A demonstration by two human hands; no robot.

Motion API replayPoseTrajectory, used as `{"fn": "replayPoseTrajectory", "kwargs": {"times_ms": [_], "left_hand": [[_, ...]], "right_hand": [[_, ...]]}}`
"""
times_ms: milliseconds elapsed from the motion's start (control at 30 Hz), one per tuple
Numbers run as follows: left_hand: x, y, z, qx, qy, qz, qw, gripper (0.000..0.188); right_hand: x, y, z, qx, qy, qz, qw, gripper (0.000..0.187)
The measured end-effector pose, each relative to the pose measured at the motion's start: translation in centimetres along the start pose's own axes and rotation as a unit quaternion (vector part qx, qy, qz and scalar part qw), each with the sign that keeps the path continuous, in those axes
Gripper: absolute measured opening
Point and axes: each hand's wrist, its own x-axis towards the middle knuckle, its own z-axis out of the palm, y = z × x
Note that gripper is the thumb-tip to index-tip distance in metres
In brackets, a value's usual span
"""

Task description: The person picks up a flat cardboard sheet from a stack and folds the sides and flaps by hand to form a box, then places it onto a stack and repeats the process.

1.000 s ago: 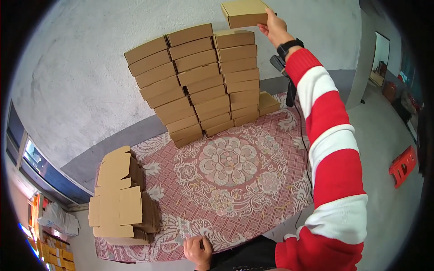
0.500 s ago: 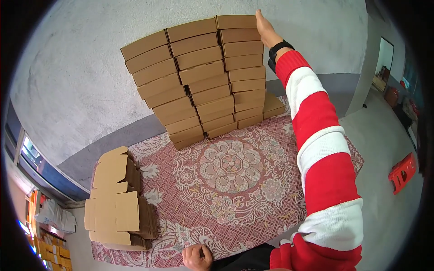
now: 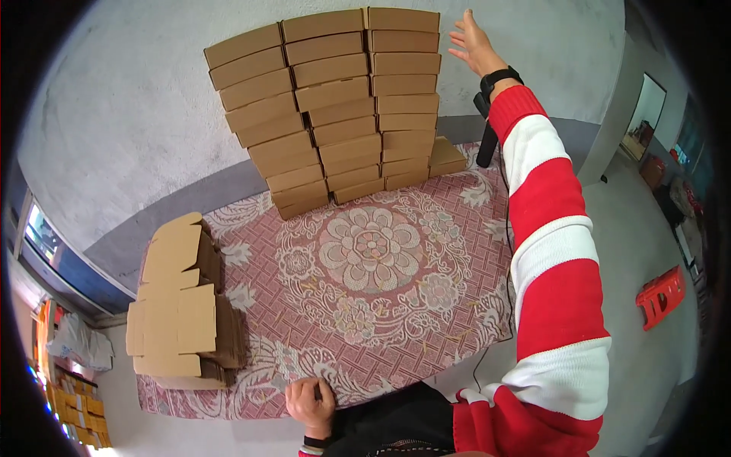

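Note:
My right hand [image 3: 474, 47] is raised beside the top right of a tall wall of stacked brown cardboard boxes [image 3: 335, 91]. Its fingers are spread, and a gap separates it from the boxes. The boxes stand in three columns, with small uneven gaps between them. One more brown box [image 3: 448, 158] lies low at the right foot of the stack. My left hand [image 3: 311, 401] rests at the table's near edge, curled into a fist with nothing showing in it. Flat unfolded cardboard blanks [image 3: 173, 320] lie piled on the table's left side.
A patterned red and white cloth covers the table [image 3: 373, 251]. Behind my right wrist stands a black upright object [image 3: 487, 146], with a dark cable along the right edge. A grey-white wall [image 3: 137, 122] rises behind. On the floor at right lies a red plastic stool [image 3: 661, 297].
My right hand has moved right, away from the stack's top box, and its fingers have spread. The view has shifted, showing the black upright object and cable. My left hand stays a fist.

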Motion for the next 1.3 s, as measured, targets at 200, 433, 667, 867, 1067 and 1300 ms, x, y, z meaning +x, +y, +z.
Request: {"fn": "replayPoseTrajectory", "kwargs": {"times_ms": [200, 433, 667, 867, 1067, 1300], "left_hand": [[0.0, -0.6, 0.1, -0.006, 0.01, 0.008, 1.0, 0.007], [0.6, -1.0, -1.6, -0.056, 0.002, -0.003, 0.998, 0.006], [-0.7, -3.7, -3.4, -0.313, -0.107, -0.213, 0.919, 0.011], [-2.7, -5.9, -6.6, -0.333, -0.103, -0.298, 0.889, 0.015], [-3.5, -7.0, -8.0, -0.359, -0.063, -0.286, 0.886, 0.015], [-4.2, -7.5, -8.0, -0.362, -0.069, -0.293, 0.882, 0.016]], "right_hand": [[-0.6, 1.7, -1.3, 0.029, -0.047, 0.068, 0.996, 0.077], [-12.7, 6.4, 5.8, -0.123, -0.344, 0.163, 0.916, 0.044], [-37.3, 10.1, 17.1, -0.214, -0.586, 0.154, 0.767, 0.027], [-48.2, 11.1, 28.8, -0.021, -0.617, 0.206, 0.76, 0.025], [-52.0, 10.1, 35.1, -0.052, -0.538, 0.395, 0.743, 0.025], [-53.2, 10.1, 36.7, 0.044, -0.461, 0.415, 0.783, 0.018]]}}
